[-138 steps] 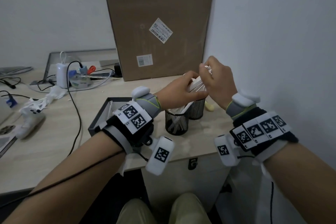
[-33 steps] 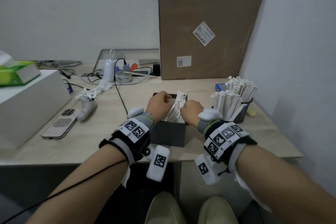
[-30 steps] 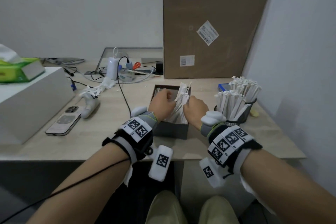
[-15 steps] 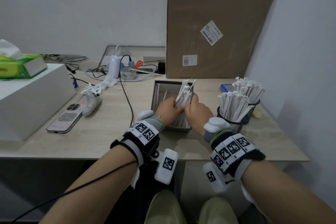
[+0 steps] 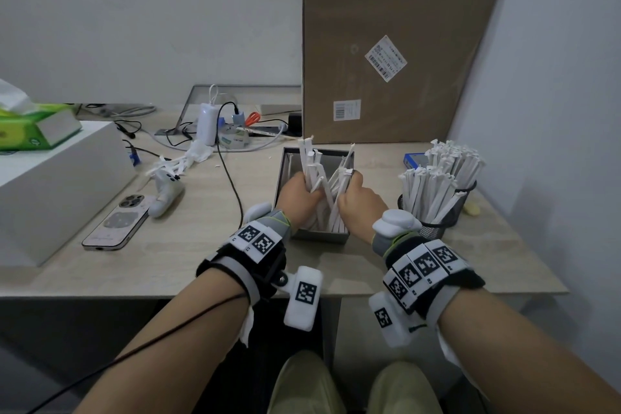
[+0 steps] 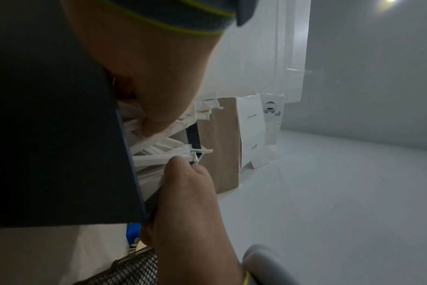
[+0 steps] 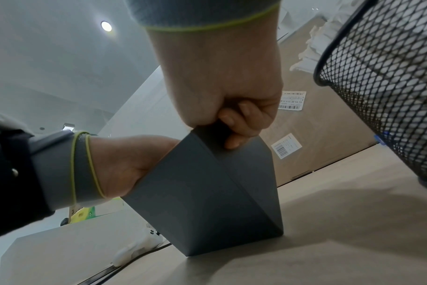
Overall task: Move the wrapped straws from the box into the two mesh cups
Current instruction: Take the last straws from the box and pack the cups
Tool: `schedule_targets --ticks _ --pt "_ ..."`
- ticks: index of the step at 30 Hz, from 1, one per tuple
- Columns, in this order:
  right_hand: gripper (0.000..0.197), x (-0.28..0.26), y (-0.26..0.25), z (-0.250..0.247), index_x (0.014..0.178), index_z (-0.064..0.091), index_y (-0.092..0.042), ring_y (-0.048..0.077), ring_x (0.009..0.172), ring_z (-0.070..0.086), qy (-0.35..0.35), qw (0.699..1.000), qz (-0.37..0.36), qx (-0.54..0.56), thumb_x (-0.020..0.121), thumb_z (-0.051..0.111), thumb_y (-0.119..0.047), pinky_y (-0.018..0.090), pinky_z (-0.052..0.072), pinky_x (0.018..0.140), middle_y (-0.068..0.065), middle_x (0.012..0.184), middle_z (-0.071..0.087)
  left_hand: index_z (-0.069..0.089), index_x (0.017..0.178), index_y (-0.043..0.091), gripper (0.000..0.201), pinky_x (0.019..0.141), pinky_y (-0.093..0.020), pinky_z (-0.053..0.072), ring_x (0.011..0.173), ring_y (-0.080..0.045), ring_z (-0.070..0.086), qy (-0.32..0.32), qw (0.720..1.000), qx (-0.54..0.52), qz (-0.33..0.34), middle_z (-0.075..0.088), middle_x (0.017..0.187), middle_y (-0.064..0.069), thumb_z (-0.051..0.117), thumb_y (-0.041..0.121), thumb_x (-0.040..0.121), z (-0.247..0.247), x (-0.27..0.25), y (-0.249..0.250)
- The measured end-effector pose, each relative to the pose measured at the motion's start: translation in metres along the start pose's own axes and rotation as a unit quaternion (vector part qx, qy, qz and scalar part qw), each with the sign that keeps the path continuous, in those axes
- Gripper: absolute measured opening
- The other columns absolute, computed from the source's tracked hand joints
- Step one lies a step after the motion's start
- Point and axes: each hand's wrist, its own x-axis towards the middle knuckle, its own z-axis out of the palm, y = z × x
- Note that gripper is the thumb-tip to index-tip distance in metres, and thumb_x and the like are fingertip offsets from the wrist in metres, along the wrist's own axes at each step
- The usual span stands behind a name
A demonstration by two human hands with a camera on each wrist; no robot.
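Note:
A dark grey box [image 5: 318, 236] stands mid-table with white wrapped straws [image 5: 309, 161] poking up out of it. My left hand [image 5: 311, 191] is inside the box and grips a bunch of them. My right hand [image 5: 349, 182] grips a second bunch beside it; its little finger [image 7: 234, 142] hangs over the box [image 7: 207, 192] rim. Two black mesh cups, near [image 5: 441, 216] and far [image 5: 470, 185], stand right of the box, both packed with upright straws [image 5: 447, 161]. In the left wrist view the straws [image 6: 159, 152] show between my two hands, the fingers hidden.
A tall cardboard carton [image 5: 396, 44] leans on the back wall behind the box. A phone [image 5: 116, 227], a white controller [image 5: 166, 194], a black cable [image 5: 232, 178] and a large white case [image 5: 50, 185] lie to the left. The right wall runs close beside the cups.
Both hands left the cups and came to the box. Over the last second they have stayed inside it, closing round straws, which now stand up in two bunches.

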Motion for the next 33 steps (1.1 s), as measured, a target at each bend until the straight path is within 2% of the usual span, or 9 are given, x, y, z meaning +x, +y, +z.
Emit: schedule_targets --ticks 3,8,12,15,17,20,22,26,33 --pt "0.035 0.0005 -0.0008 -0.0002 0.128 0.030 -0.001 0.042 0.091 0.060 -0.001 1.000 -0.001 -0.001 0.098 0.030 -0.018 0.036 0.037 0.068 0.027 0.104 0.063 0.056 0.109 0.008 0.029 0.084 -0.036 0.050 0.095 -0.026 0.061 -0.006 0.999 -0.039 -0.005 0.065 0.104 -0.011 0.065 0.017 0.083 -0.0013 -0.0002 0.0007" --pt "0.032 0.0017 -0.0002 0.0005 0.126 0.031 -0.001 0.042 0.092 0.061 -0.001 1.000 0.002 0.001 0.099 0.029 -0.018 0.036 0.036 0.067 0.027 0.105 0.063 0.061 0.110 0.010 0.022 0.090 -0.036 0.049 0.100 -0.025 0.062 -0.085 0.993 -0.085 0.002 0.067 0.106 -0.011 0.058 0.012 0.088 -0.0009 -0.0042 0.0026" --pt "0.032 0.0029 -0.0014 0.0002 0.125 0.032 -0.001 0.041 0.092 0.061 -0.007 1.000 0.008 0.003 0.099 0.029 -0.020 0.036 0.037 0.068 0.027 0.105 0.063 0.060 0.118 0.009 0.027 0.076 -0.014 0.048 0.093 -0.012 0.057 -0.132 0.985 -0.107 0.021 0.063 0.100 -0.003 0.052 0.007 0.092 -0.0005 -0.0069 0.0045" --pt "0.032 0.0041 -0.0021 -0.0003 0.125 0.032 0.000 0.041 0.094 0.061 -0.008 1.000 0.013 0.006 0.099 0.031 -0.019 0.035 0.036 0.068 0.027 0.107 0.063 0.059 0.119 0.014 0.027 0.064 0.000 0.043 0.084 -0.002 0.054 -0.149 0.984 -0.089 0.035 0.062 0.093 0.007 0.054 0.012 0.092 -0.0007 -0.0075 0.0061" --pt "0.031 0.0039 -0.0019 -0.0004 0.124 0.033 -0.001 0.041 0.094 0.061 -0.009 1.000 0.013 0.002 0.098 0.031 -0.019 0.035 0.035 0.068 0.027 0.107 0.063 0.059 0.120 0.016 0.029 0.068 -0.004 0.044 0.084 -0.001 0.055 -0.143 0.987 -0.065 0.041 0.062 0.094 0.008 0.056 0.015 0.091 0.0003 -0.0067 0.0060" --pt "0.030 0.0032 -0.0019 -0.0008 0.122 0.033 -0.001 0.041 0.092 0.061 -0.008 1.000 0.006 -0.001 0.098 0.033 -0.019 0.034 0.035 0.066 0.026 0.106 0.063 0.052 0.126 0.014 0.041 0.093 -0.029 0.048 0.107 -0.017 0.059 -0.095 0.993 -0.054 0.036 0.064 0.116 -0.001 0.062 0.021 0.087 0.0032 -0.0034 0.0032" --pt "0.028 0.0022 -0.0023 -0.0015 0.121 0.033 -0.001 0.041 0.092 0.061 -0.008 1.000 0.007 0.004 0.098 0.032 -0.017 0.034 0.035 0.066 0.027 0.106 0.063 0.051 0.127 0.015 0.049 0.099 -0.037 0.047 0.113 -0.021 0.059 -0.082 0.995 -0.049 0.026 0.064 0.121 -0.004 0.063 0.029 0.081 0.0042 -0.0017 0.0002" --pt "0.027 0.0003 -0.0026 -0.0022 0.120 0.033 -0.001 0.042 0.091 0.061 -0.005 1.000 0.007 0.009 0.098 0.030 -0.016 0.035 0.036 0.067 0.027 0.105 0.063 0.058 0.122 0.015 0.032 0.096 -0.033 0.047 0.106 -0.019 0.060 -0.083 0.996 -0.038 0.018 0.066 0.116 -0.006 0.058 0.020 0.091 0.0026 -0.0028 0.0028" --pt "0.029 0.0011 -0.0014 -0.0007 0.122 0.033 -0.001 0.040 0.088 0.062 -0.001 1.000 -0.003 0.006 0.099 0.030 -0.020 0.036 0.039 0.066 0.025 0.102 0.064 0.058 0.122 0.010 0.030 0.097 -0.039 0.048 0.108 -0.027 0.061 -0.057 0.997 -0.056 0.006 0.066 0.117 -0.012 0.055 0.017 0.092 0.0003 -0.0020 0.0036"
